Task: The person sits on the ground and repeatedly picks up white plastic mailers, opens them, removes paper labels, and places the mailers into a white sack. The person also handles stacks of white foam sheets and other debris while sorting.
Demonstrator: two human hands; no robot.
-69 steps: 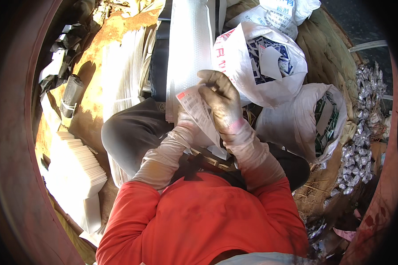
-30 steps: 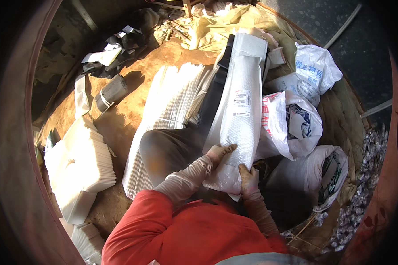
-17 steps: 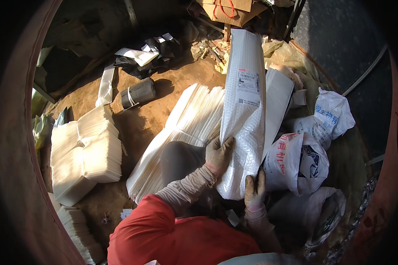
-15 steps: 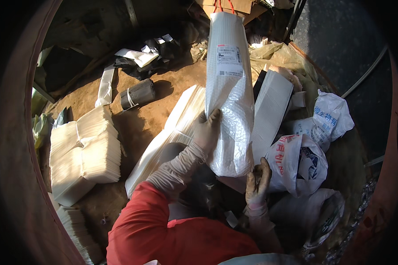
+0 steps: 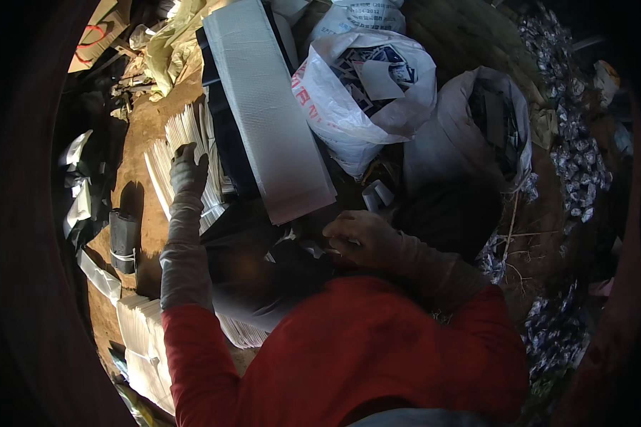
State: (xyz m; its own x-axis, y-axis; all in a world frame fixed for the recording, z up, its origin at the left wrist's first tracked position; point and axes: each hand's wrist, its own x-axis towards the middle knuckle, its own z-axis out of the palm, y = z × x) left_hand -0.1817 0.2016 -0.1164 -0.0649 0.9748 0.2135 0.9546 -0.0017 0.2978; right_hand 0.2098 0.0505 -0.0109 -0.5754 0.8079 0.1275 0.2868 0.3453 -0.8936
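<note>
Left hand (image 5: 189, 169) rests open on the fanned stack of flat white bags (image 5: 181, 142), right hand (image 5: 360, 238) loosely curled at the lap, grip unclear; long white sack (image 5: 267, 107) laid aside, more stacks unsorted.

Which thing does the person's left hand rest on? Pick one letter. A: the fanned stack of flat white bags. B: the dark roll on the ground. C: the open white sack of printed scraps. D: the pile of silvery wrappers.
A: the gloved left hand lies flat on the fanned stack of flat white bags, next to the long white woven bag, well away from the open sack on the right.
</note>
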